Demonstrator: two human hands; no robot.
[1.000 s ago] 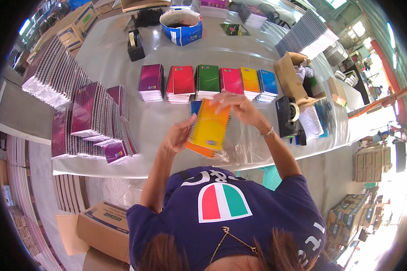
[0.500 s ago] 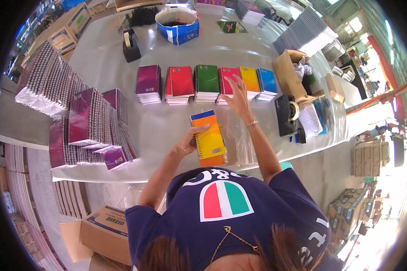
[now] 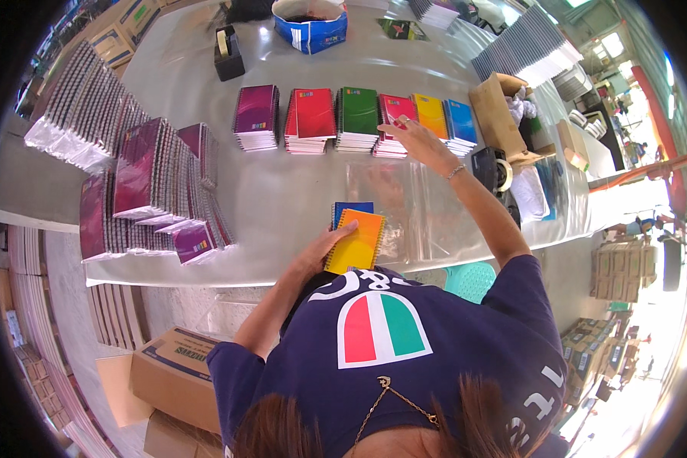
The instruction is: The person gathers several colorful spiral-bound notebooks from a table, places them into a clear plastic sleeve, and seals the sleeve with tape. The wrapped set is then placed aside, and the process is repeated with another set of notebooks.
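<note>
My left hand (image 3: 327,250) grips a small bunch of spiral notebooks near the table's front edge. A yellow-orange notebook (image 3: 360,241) lies on top, its thumb-side face toward me, and a blue notebook (image 3: 351,210) sticks out behind it. My right hand (image 3: 426,143) is stretched over the pink-red notebook stack (image 3: 395,105), fingers apart at its top cover; whether they touch it I cannot tell. In the same row stand a purple stack (image 3: 256,113), a red stack (image 3: 314,113), a green stack (image 3: 357,113), a yellow stack (image 3: 430,113) and a blue stack (image 3: 459,120).
Tall piles of purple spiral notebooks (image 3: 141,172) fill the table's left side. A clear plastic sheet (image 3: 404,221) lies before the row. To the right are an open carton (image 3: 490,114) and a tape dispenser (image 3: 490,162); another tape dispenser (image 3: 227,59) and a blue container (image 3: 320,34) stand farther back.
The held notebooks have come closer to my body, and the yellow-orange one now covers more of the blue one. My right hand has lowered toward the pink-red stack, reaching farther forward from my body.
</note>
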